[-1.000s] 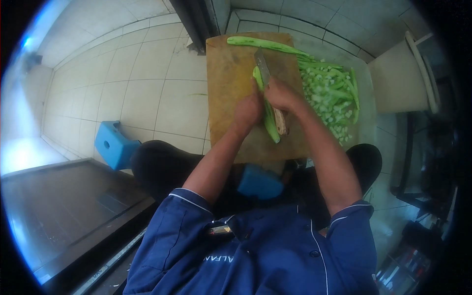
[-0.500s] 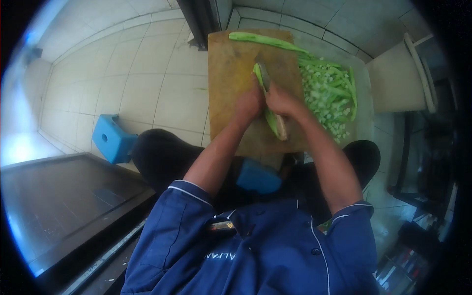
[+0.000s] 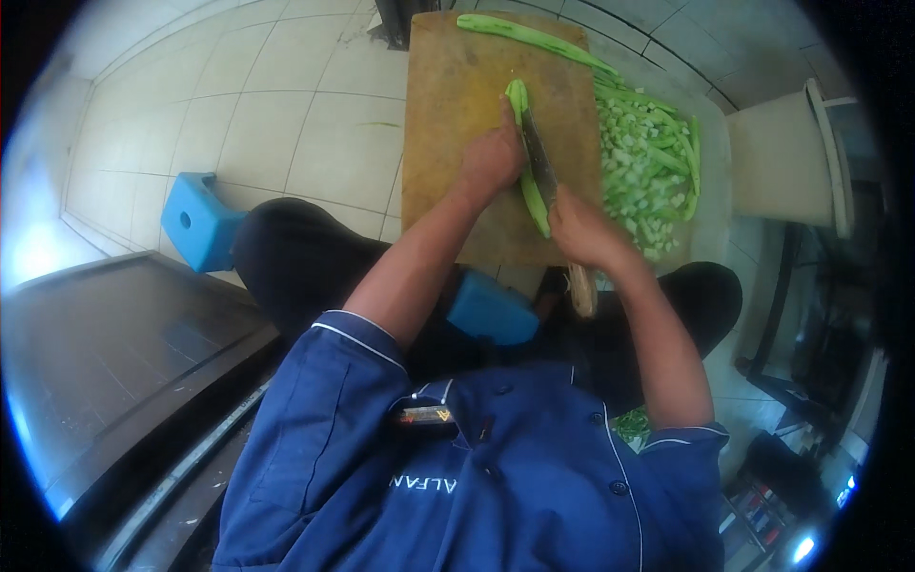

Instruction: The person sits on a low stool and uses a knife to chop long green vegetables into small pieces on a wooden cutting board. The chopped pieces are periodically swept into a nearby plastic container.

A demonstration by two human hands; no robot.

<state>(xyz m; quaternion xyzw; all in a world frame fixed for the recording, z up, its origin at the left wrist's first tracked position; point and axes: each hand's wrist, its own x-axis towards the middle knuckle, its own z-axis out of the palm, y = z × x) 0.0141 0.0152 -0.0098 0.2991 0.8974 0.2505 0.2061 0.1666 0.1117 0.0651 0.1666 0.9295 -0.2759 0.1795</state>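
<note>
A long, slim green gourd (image 3: 534, 202) lies lengthwise on the wooden cutting board (image 3: 443, 205). My left hand (image 3: 493, 157) is closed on its left side, with the index finger stretched toward the far end. A knife (image 3: 539, 157) slants along the gourd's right side, its blade tip near the far end. My right hand (image 3: 583, 227) grips the knife, and its pale wooden handle sticks out toward me past the near edge of the board. Another long green gourd (image 3: 529, 36) rests along the board's far edge.
Right of the board lies a heap of chopped green pieces (image 3: 639, 157) with long strips among them. A pale bin-like container (image 3: 782, 162) stands farther right. One blue stool (image 3: 200, 224) is on the tiled floor at left; something blue (image 3: 491, 310) shows between my knees.
The knife and my right hand have come back toward me and to the right, exposing more of the gourd. My left hand still holds it. The whole view has shifted slightly.
</note>
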